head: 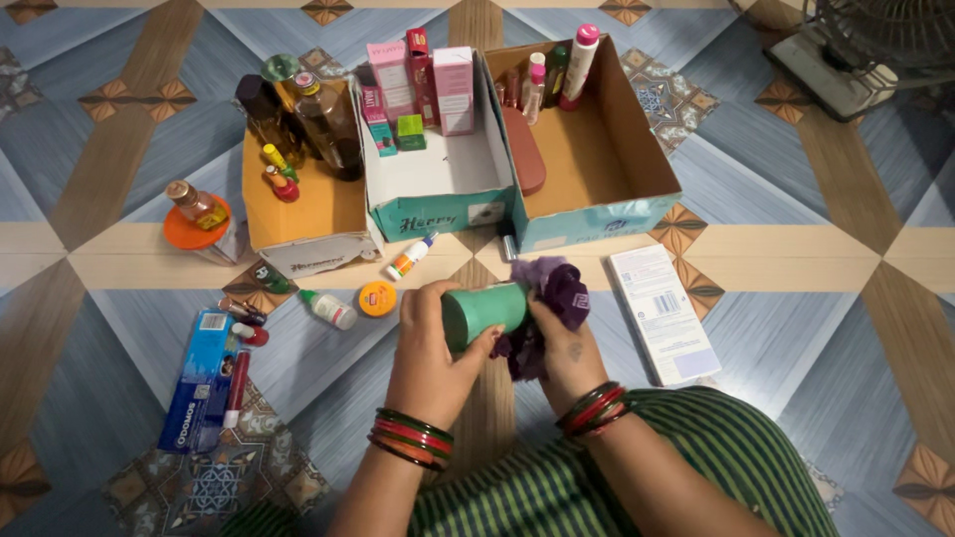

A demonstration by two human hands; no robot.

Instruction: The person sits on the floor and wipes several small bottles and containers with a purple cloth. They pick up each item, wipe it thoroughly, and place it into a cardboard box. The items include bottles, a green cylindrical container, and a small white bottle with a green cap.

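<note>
Just one view here, a head-worn camera looking almost straight down past the person's chest at a patterned tile floor (119,129). It sits close: the left hand (430,343) and right hand (559,343) land low in the middle of the frame, forearms coming in from the bottom edge, with a striped green lap (637,477) filling the bottom. The view faces forward and down, so three open cardboard boxes (597,214) line up across the upper middle, further from the wearer. A fan (865,50) gets cropped at the top right corner. With no second view, nothing overlaps.
</note>
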